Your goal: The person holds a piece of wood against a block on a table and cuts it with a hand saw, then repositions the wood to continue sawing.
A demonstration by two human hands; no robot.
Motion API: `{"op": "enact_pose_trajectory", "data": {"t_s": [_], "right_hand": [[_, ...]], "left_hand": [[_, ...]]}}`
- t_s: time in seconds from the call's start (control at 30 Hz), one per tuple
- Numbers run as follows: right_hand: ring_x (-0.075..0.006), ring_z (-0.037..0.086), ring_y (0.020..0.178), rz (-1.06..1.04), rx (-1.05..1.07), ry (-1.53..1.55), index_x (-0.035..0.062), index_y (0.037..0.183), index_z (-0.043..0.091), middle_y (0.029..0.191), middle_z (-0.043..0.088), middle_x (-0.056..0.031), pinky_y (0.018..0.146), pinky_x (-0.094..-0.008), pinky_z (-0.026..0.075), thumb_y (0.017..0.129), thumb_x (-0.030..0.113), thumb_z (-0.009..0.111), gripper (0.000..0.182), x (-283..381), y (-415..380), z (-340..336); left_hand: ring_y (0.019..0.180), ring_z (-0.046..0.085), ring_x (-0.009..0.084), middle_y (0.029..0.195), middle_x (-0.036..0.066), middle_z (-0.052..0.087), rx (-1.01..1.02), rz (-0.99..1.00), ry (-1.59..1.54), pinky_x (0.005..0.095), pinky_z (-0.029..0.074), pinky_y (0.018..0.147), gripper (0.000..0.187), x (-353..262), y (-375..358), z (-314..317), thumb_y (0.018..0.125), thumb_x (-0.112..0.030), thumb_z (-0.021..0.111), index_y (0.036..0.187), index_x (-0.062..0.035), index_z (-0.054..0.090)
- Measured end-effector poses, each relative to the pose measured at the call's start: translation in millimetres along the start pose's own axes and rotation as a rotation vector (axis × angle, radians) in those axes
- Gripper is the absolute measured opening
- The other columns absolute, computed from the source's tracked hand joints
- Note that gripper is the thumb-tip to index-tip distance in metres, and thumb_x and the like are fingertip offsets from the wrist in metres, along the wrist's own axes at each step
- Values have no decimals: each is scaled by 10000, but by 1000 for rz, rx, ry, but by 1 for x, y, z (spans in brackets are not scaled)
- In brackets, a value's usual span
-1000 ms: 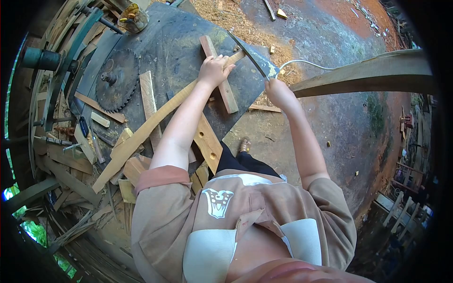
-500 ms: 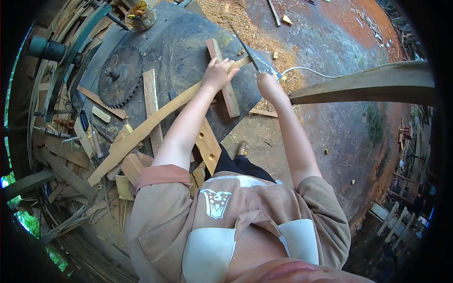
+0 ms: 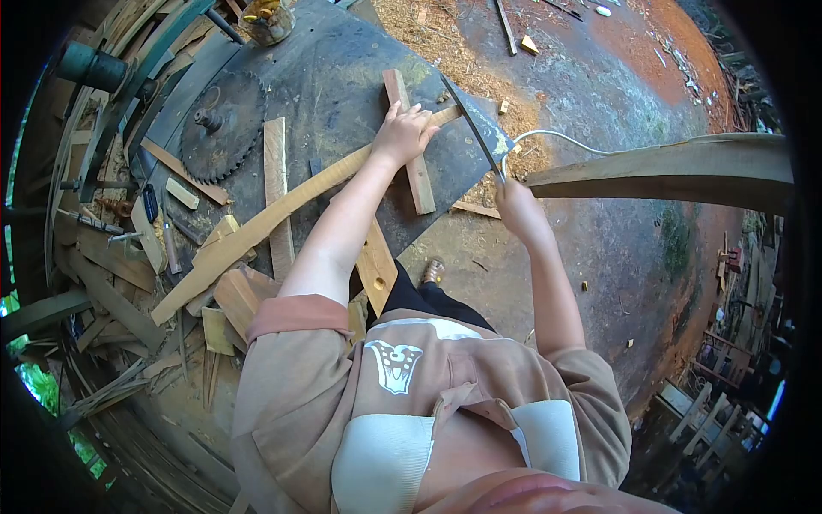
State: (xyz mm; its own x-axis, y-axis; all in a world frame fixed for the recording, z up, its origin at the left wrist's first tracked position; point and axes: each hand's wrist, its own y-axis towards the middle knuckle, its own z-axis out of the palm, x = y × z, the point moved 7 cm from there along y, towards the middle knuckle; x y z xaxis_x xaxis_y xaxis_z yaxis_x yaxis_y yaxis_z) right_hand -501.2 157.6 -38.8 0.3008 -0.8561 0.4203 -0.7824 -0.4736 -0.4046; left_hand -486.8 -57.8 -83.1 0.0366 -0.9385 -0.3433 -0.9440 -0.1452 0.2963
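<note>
A long curved wooden piece point(image 3: 265, 224) runs diagonally over the dark table point(image 3: 330, 68), its narrow end resting across a short wooden block point(image 3: 419, 184). My left hand point(image 3: 403, 135) presses down on the curved piece where it crosses the block, fingers wrapped over it. My right hand point(image 3: 521, 208) is closed round the near end of a long, thin, dark tool point(image 3: 473, 122), a file or a blade; I cannot tell which. The tool lies across the narrow end of the curved piece, beyond my left hand. Its handle is hidden in my right hand.
A circular saw blade point(image 3: 224, 128) is at the table's left, with wood offcuts and hand tools near it. A container point(image 3: 269, 24) stands at the far edge. A large timber point(image 3: 659, 171) juts in from the right, a white cable point(image 3: 569, 139) behind it. Sawdust covers the ground beyond.
My right hand has moved back toward me and slightly right, drawing the tool along across the wood's end. My left hand remains on the wood.
</note>
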Motion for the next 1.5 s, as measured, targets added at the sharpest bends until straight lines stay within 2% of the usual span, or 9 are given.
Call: {"op": "enact_pose_trajectory", "data": {"t_s": [0.23,0.47,0.63,0.83,1.0,1.17,1.3,1.37,1.5], "right_hand": [[-354,588,933,4,-20,-67,11,943,610,968,609,-225,789,-424,469,832,143,388,281,43,109,15],[-433,562,808,5,-40,-56,-4,905,535,820,591,-262,715,-504,438,917,291,344,352,-7,30,31],[-440,554,801,70,9,-42,-7,898,523,815,583,-271,691,-515,426,922,299,344,355,-15,-21,22],[-386,602,804,-25,35,-126,-13,891,567,834,616,-235,723,-472,461,895,242,379,316,8,51,18],[-399,590,826,-22,-156,21,5,901,572,852,610,-246,732,-481,456,896,257,376,320,23,93,29],[-427,567,751,-45,-305,233,8,861,546,772,589,-259,668,-504,429,915,290,363,341,-19,42,28],[-404,568,712,-80,-319,339,-2,859,538,728,580,-230,621,-464,422,916,286,391,328,-60,-14,23],[-383,569,686,-102,-354,371,-3,870,541,706,576,-214,612,-442,427,916,278,400,318,-83,-32,24],[-321,552,602,-25,-372,494,-5,886,546,644,553,-173,575,-378,427,918,262,415,299,-106,-54,16]], "left_hand": [[1099,518,224,1068,149,599,6,-5,21,454,243,1026,381,-2,1,-2,837,-370,529,1051,-62,593],[1105,516,219,1026,137,617,-2,-20,31,504,222,1021,369,-2,1,-5,827,-380,540,1028,-75,593],[1111,512,212,1026,124,620,5,-18,25,498,238,1017,360,-3,1,-6,824,-367,548,1019,-69,602],[1120,504,214,1044,114,614,-17,20,20,482,253,1013,363,-3,0,-4,819,-358,557,1024,-63,604],[1116,505,222,1058,124,607,23,3,59,456,256,1017,419,-6,1,-6,796,-385,580,1058,-59,575],[1132,491,219,1092,137,590,48,-10,91,446,254,1021,414,-2,1,1,794,-377,585,1070,-69,569],[1107,511,206,1090,137,594,54,21,244,412,274,1009,401,-9,8,0,812,-382,561,1061,-71,606],[1101,513,202,1070,105,609,241,3,360,417,297,988,398,-13,15,-5,809,-371,561,1035,-46,594],[1098,518,219,1059,100,616,13,-43,256,421,306,982,405,-3,17,-35,829,-394,529,1061,-72,608]]}}
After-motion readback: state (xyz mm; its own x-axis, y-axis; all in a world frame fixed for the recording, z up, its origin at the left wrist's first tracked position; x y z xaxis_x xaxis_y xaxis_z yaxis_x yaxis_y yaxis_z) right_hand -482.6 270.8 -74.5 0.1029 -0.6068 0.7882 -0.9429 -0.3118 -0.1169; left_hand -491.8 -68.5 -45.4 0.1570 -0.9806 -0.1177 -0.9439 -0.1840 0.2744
